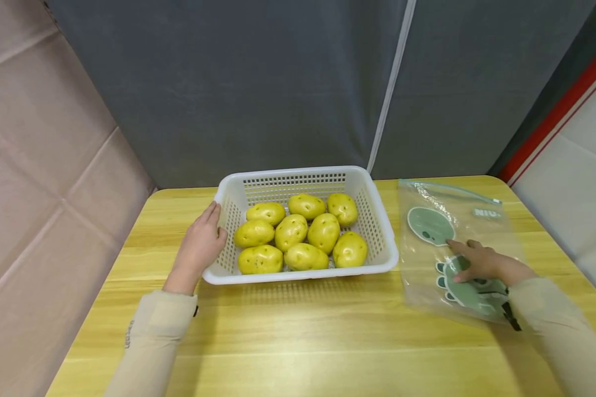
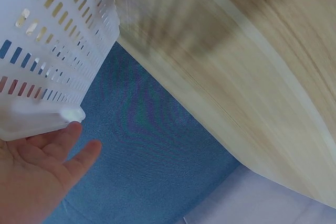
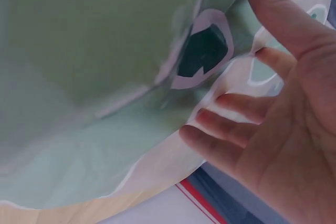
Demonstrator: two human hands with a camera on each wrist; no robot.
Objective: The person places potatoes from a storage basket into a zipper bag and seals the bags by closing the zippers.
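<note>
A white perforated plastic basket (image 1: 303,278) stands on the wooden table, holding several yellow potatoes (image 1: 291,232). My left hand (image 1: 201,242) touches the basket's left side with its fingers extended along the rim. In the left wrist view, the fingers (image 2: 68,140) meet the basket's rim (image 2: 47,127) without curling round it. Right of the basket lies a clear zip bag (image 1: 422,275) with green cartoon prints. My right hand (image 1: 482,262) rests on it, fingers spread. The right wrist view shows the fingertips (image 3: 202,116) against the bag's surface (image 3: 157,161), its near part raised close to the camera.
The light wooden table (image 1: 298,342) extends in front of the basket. A dark grey curtain (image 1: 238,94) hangs behind the table. Pale padded panels (image 1: 44,193) stand on the left, and a white wall panel with a red stripe (image 1: 561,110) is on the right.
</note>
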